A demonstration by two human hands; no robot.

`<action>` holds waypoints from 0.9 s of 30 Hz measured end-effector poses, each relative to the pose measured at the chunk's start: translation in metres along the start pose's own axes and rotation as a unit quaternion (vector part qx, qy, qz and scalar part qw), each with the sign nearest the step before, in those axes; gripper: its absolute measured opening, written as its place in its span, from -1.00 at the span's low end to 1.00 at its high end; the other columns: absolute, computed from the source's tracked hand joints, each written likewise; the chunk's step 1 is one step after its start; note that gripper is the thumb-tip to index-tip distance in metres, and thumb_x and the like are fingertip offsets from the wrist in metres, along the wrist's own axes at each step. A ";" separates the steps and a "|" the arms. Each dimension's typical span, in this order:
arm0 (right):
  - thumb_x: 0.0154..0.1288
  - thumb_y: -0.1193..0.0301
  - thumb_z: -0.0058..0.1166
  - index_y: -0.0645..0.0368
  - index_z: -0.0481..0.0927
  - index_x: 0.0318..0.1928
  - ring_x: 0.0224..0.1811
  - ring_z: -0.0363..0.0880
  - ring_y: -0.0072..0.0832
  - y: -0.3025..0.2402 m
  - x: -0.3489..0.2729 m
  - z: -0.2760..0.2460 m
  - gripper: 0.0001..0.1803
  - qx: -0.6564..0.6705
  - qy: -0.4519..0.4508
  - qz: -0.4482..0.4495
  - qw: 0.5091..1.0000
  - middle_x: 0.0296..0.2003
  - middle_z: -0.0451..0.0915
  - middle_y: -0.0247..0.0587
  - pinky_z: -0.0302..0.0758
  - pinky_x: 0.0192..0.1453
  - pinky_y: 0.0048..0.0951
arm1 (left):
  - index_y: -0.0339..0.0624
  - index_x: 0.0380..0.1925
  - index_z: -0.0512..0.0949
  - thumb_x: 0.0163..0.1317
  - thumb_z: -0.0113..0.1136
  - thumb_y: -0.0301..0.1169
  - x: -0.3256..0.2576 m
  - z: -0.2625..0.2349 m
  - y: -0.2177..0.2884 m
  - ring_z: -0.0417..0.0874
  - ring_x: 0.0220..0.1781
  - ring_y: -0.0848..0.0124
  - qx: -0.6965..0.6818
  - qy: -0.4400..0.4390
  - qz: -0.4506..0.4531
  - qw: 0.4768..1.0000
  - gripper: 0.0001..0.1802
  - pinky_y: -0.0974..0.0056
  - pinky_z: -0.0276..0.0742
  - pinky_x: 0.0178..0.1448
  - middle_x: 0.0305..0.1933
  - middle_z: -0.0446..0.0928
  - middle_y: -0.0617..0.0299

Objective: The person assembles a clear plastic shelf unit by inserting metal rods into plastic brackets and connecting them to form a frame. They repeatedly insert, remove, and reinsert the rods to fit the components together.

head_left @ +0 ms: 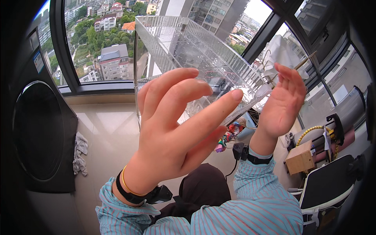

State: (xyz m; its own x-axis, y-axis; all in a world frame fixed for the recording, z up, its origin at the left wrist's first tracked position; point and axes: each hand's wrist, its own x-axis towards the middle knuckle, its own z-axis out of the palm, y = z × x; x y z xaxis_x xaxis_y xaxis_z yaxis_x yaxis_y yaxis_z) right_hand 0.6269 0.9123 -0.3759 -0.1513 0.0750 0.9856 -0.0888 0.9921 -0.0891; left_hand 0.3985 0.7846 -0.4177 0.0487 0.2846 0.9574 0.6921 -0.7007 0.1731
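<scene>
My left hand (176,129) is raised close to the camera, its back toward me, fingers spread and stretched to the right, holding nothing. My right hand (282,102) is raised with an open palm facing left, right beside the near right corner of a clear ribbed plastic rack (196,51). Whether the palm touches that corner I cannot tell. The rack stands in front of the window, and my left hand hides its lower part. Both wrists wear black bands, and my sleeves are striped teal.
A dark front-loading washing machine (39,133) stands at the left, with a crumpled grey cloth (80,152) on the pale floor beside it. At the right are a wooden box (300,158), a yellow beaded ring (313,131) and a black padded seat (329,180). A dark bundle (205,188) lies below my hands.
</scene>
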 end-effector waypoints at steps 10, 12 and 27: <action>0.71 -0.01 -0.60 0.17 0.66 0.02 0.19 0.59 0.02 0.043 -0.032 0.003 -0.29 0.205 -0.075 0.057 0.974 -0.26 0.69 -0.10 0.36 0.41 0.09 | 0.05 0.20 0.49 0.57 0.01 -0.04 -0.006 -0.007 0.011 0.43 0.35 -0.07 0.069 -0.083 -0.039 0.993 -0.62 -0.20 0.30 0.45 0.11 0.52 0.01; 0.71 -0.03 -0.64 0.09 0.66 0.03 0.14 0.60 0.04 0.045 -0.031 0.004 -0.28 0.191 -0.090 0.050 0.976 -0.30 0.66 -0.16 0.34 0.42 0.10 | 0.06 0.23 0.43 0.59 -0.05 -0.03 -0.011 -0.005 0.010 0.43 0.34 -0.08 0.073 -0.067 -0.022 0.995 -0.61 -0.23 0.30 0.45 0.11 0.51 0.00; 0.65 0.10 -0.39 0.28 0.54 -0.06 -0.19 0.49 -0.29 0.029 -0.031 0.041 -0.48 0.138 0.117 0.022 0.983 -0.45 0.45 -0.20 0.40 0.29 -0.07 | -0.15 0.62 -0.40 0.48 0.18 0.00 -0.089 0.036 -0.006 -0.15 0.71 -0.21 0.068 -0.007 -0.071 0.995 0.11 -0.28 -0.11 0.66 0.70 -0.31 -0.25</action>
State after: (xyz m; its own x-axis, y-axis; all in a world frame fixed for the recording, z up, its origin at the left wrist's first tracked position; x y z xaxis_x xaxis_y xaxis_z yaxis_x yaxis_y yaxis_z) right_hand 0.5888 0.9345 -0.4153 0.0674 0.1708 0.9830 -0.3566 0.9243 -0.1362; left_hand 0.4159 0.7867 -0.5117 -0.0468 0.3843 0.9220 0.7836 -0.5583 0.2725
